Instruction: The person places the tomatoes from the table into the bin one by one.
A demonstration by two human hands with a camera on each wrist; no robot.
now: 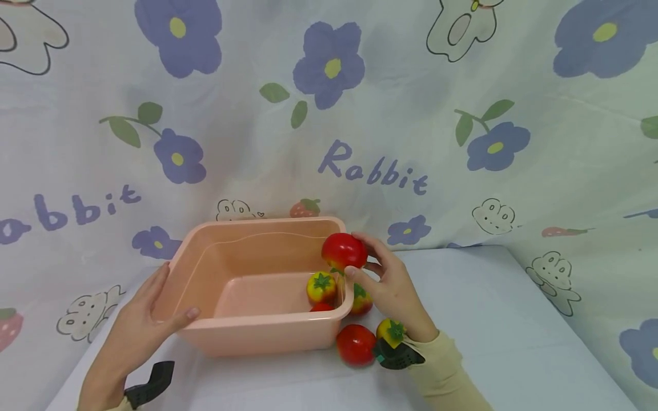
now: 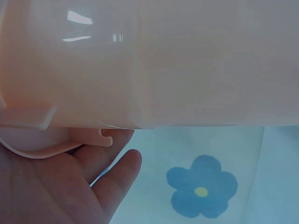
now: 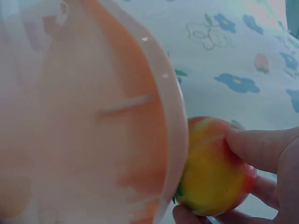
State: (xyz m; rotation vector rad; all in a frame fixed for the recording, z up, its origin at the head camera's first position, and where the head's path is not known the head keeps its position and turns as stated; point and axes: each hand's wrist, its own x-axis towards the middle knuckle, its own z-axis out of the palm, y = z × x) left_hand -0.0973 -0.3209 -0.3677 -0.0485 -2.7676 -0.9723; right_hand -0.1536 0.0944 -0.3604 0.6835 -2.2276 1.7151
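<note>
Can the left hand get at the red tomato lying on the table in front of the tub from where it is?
Probably not directly: the left hand holds the pink tub's left side, and the red tomato lies past the tub's far right corner, beside the right hand.

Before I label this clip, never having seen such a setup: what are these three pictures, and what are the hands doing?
One person wears three cameras: one on the head, one on each wrist. The head view looks down at a table under a pale flowered cloth. The left hand grips the near left corner of a pink plastic tub; its wrist camera sees the tub's wall from close up. The right hand holds a red and yellow toy tomato at the tub's right rim, shown large in the right wrist view. Two tomatoes lie inside the tub, one yellowish and one red. Three more lie on the cloth beside it.
</note>
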